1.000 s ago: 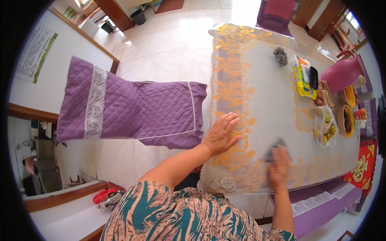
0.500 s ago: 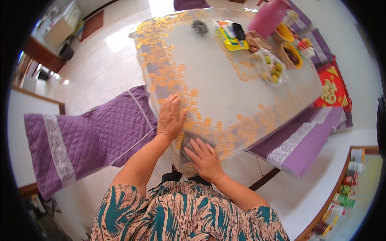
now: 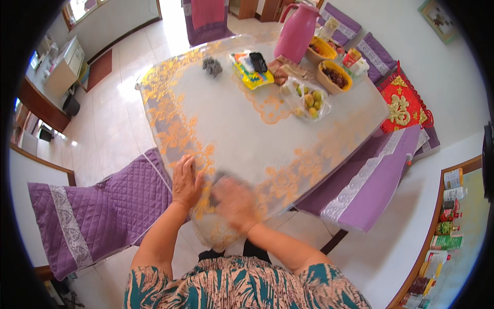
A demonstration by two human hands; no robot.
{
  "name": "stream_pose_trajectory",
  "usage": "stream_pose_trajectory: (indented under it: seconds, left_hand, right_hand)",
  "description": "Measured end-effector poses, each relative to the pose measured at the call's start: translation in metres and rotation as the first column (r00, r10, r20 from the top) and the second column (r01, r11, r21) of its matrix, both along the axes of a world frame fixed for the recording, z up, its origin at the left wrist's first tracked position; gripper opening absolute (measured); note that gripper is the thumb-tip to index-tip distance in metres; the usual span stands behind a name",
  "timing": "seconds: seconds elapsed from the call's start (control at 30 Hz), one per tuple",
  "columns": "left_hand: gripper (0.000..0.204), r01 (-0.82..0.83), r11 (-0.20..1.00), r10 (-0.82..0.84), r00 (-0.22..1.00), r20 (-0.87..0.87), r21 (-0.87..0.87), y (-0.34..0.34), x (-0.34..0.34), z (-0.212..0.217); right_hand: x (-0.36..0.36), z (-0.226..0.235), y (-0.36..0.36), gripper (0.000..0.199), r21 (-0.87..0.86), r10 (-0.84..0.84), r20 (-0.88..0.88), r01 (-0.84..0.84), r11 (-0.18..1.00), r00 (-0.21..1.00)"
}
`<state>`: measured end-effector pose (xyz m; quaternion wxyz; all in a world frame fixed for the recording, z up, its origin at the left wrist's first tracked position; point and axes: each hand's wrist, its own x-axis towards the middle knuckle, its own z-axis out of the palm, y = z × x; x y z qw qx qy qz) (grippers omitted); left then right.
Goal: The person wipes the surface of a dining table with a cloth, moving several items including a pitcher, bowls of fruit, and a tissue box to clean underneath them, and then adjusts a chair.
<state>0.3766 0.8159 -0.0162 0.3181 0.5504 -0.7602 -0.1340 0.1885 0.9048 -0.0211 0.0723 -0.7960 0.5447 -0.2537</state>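
Note:
My left hand (image 3: pixel 186 181) lies flat on the table's left edge, thumb apart from the outstretched fingers. It rests on the tablecloth (image 3: pixel 226 139), pale with gold flowers along a grey border, under a glossy surface. To its right, near the close corner of the table, my right hand (image 3: pixel 236 205) is smeared by motion. It presses on a dark grey cloth (image 3: pixel 220 179), which shows past the fingertips; the rest is hidden under the hand. The two hands are close together but apart.
Toward the far side stand a pink jug (image 3: pixel 297 33), yellow food tubs (image 3: pixel 334 77), a bag of green fruit (image 3: pixel 309 100), a yellow packet (image 3: pixel 252 72) and a dark grey clump (image 3: pixel 211 66). Purple padded chairs (image 3: pixel 113 201) surround the table. Bottles line a shelf (image 3: pixel 445 226) at right.
The view has tilted up, so the table sits lower and further left in it. My right hand and the grey cloth have slid away from the near corner. The left hand stays by the edge.

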Motion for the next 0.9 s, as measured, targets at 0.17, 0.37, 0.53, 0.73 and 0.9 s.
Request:
stream_pose_trajectory:
  seconds: [0.17,0.37,0.53,0.73,0.9]
  left_hand:
    - [0.052,-0.014,0.971,0.046,0.991,-0.129,0.237,-0.001,0.002,0.016]
    - [0.054,0.086,0.996,-0.082,0.989,-0.123,0.021,0.092,-0.094,0.029]
    - [0.050,0.141,0.983,-0.144,0.989,0.016,0.121,0.114,-0.134,0.026]
    - [0.050,0.075,0.989,-0.087,0.992,0.095,0.129,0.112,-0.145,0.029]
    - [0.053,0.059,0.984,-0.084,0.986,0.147,0.167,0.111,-0.146,0.030]
  right_hand:
    - [-0.035,0.012,-0.040,0.057,0.070,0.361,0.006,-0.360,0.930,0.933]
    - [-0.195,0.021,-0.121,0.058,0.160,-0.051,-0.176,0.080,0.984,0.983]
    - [-0.261,0.004,-0.103,0.060,0.123,-0.335,-0.179,0.359,0.925,0.925]
    - [-0.210,0.018,-0.096,0.056,0.136,-0.023,-0.111,0.038,0.990,0.994]
    - [-0.213,0.012,-0.171,0.055,0.115,0.006,-0.059,0.001,0.993,0.998]
